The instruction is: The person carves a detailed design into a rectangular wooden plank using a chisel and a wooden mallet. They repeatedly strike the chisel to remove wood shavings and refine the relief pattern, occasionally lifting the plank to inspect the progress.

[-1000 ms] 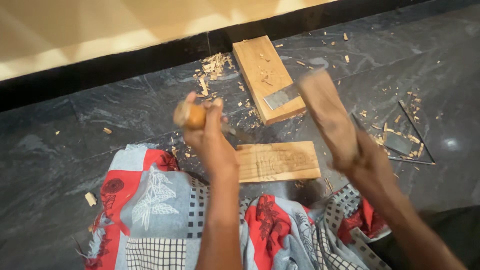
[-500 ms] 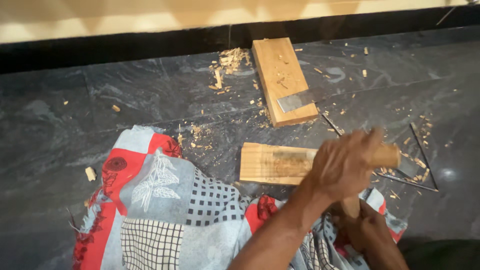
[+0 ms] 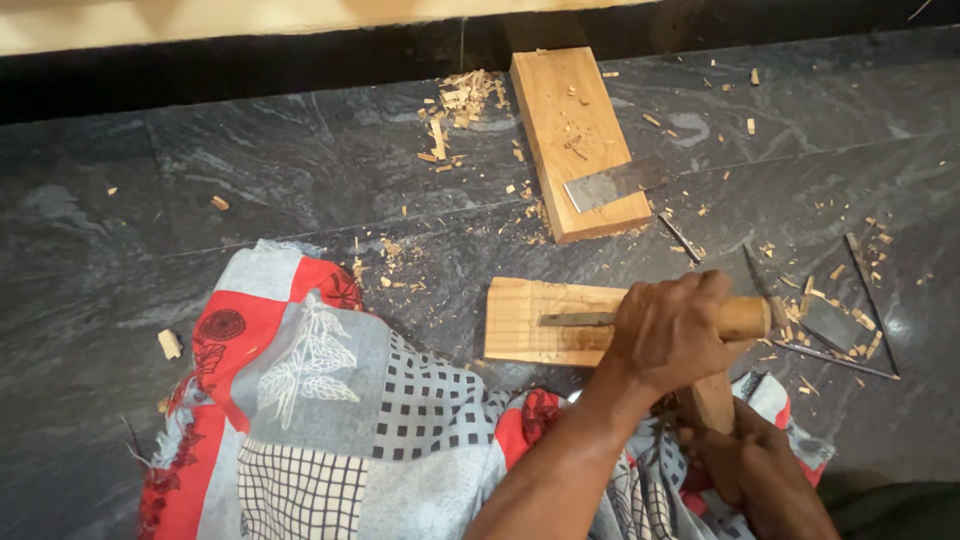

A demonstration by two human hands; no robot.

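Left hand: we saw the left hand (image 3: 672,335) clamped around the chisel (image 3: 640,320) by its wooden handle.
Chisel axis: its long axis lay nearly level across the view, handle end to the right, blade pointing left.
Blade: it rested flat on the small wooden block (image 3: 535,320), which lay on the dark stone floor (image 3: 250,170).
Right hand: the right hand (image 3: 750,465) gripped a wooden mallet (image 3: 712,400) just below the left hand.
Around: a patterned cloth (image 3: 330,420) lay beside the block, and a larger plank (image 3: 575,140) lay beyond.

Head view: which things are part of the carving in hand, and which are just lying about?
In use:
left hand
chisel
small wooden block
right hand
wooden mallet

Lying about:
long wooden plank
flat blade
wood chips
patterned cloth
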